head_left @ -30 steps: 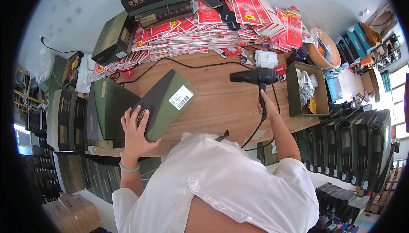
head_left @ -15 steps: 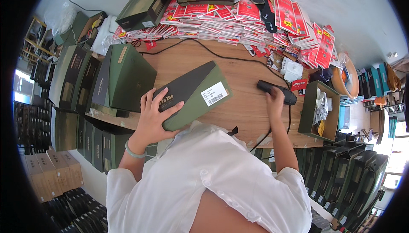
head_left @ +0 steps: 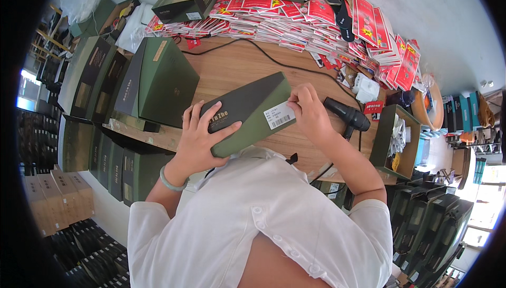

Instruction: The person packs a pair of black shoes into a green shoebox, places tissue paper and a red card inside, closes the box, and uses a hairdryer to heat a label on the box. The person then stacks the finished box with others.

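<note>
A dark green and black cardboard box [head_left: 252,95] lies tilted at the table's near edge. My left hand [head_left: 196,141] grips its left end, thumb on the green side and fingers spread over the black lid. On the green side sits a white barcode label [head_left: 279,116]. The fingers of my right hand [head_left: 311,110] are pinched together at the label's upper right corner; whether the corner is lifted I cannot make out. Just right of that hand, a black hair dryer [head_left: 347,113] rests on the table with its handle toward me.
Another green box [head_left: 167,80] stands at the left of the wooden table [head_left: 226,66]. Red printed packets [head_left: 300,30] are heaped along the back. A black cord crosses the tabletop. An open box [head_left: 408,148] with plastic bags stands at the right edge.
My right hand has let go of the hair dryer and moved left to the label's corner. My left hand still holds the box, and the whole view has shifted slightly.
</note>
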Demonstrator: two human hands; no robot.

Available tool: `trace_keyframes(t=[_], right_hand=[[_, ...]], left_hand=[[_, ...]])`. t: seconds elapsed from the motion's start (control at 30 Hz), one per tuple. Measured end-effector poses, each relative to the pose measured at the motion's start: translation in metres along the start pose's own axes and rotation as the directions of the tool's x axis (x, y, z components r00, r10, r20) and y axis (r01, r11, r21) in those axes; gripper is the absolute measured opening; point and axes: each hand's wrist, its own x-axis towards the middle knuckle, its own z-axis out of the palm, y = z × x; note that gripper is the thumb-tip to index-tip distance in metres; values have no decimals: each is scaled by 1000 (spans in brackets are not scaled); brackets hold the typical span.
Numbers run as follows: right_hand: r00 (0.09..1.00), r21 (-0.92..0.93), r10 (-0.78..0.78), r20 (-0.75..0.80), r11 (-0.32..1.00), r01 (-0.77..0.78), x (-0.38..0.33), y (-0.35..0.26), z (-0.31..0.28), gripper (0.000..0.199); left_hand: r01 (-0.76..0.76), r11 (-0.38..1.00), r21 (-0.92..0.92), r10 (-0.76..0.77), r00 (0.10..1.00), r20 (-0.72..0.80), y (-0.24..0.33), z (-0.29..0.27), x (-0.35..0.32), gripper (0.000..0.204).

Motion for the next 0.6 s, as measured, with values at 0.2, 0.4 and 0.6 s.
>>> trace_keyframes(t=[0.2,0.4,0.6], right_hand=[[997,-174,-21,77,984,34,4,-5,-2,22],[989,-134,-24,146,990,43,12,-8,-7,20],[976,-145,-21,218,988,54,18,-7,-9,21]], left_hand=[[-14,1000,2,14,1000,-9,-1,1,-2,69],[-26,1000,11,26,999,-20,0,0,-2,67],[-31,999,19,32,999,-31,-1,1,-3,66]])
